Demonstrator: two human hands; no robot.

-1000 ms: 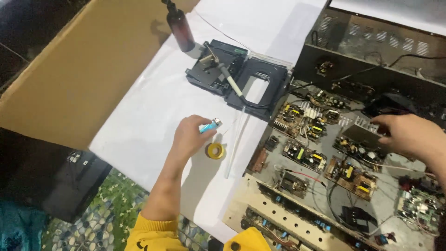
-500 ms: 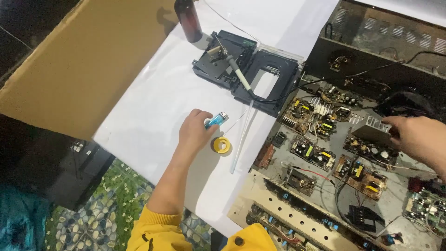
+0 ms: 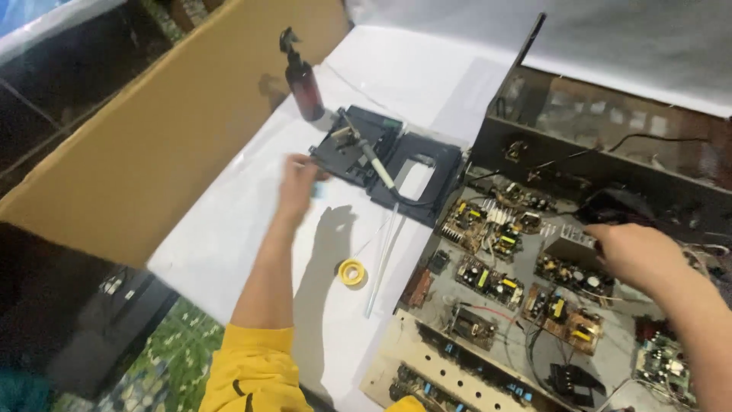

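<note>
My left hand [image 3: 299, 180] is lifted over the white sheet [image 3: 229, 229], closed on a small blue object [image 3: 316, 192], right beside the black plastic frame [image 3: 415, 172]. A pen-like tool [image 3: 371, 156] lies across that frame. A yellow tape roll [image 3: 351, 271] and a thin white stick [image 3: 383, 263] lie on the sheet below the hand. My right hand [image 3: 639, 255] rests inside the open metal chassis [image 3: 396, 358], fingers curled next to a black rounded part [image 3: 616, 206] and a grey finned block [image 3: 568, 246]. What those fingers grip is hidden.
A brown spray bottle [image 3: 303, 80] stands behind the frame. A large cardboard sheet [image 3: 145, 137] leans along the left. Several circuit boards [image 3: 488, 278] with yellow parts and wires fill the chassis. Dark equipment [image 3: 99, 305] sits at lower left.
My left hand rose from beside the yellow tape roll and moved up toward the black frame, still holding the blue object. The right hand stayed in the chassis. The camera view shifted.
</note>
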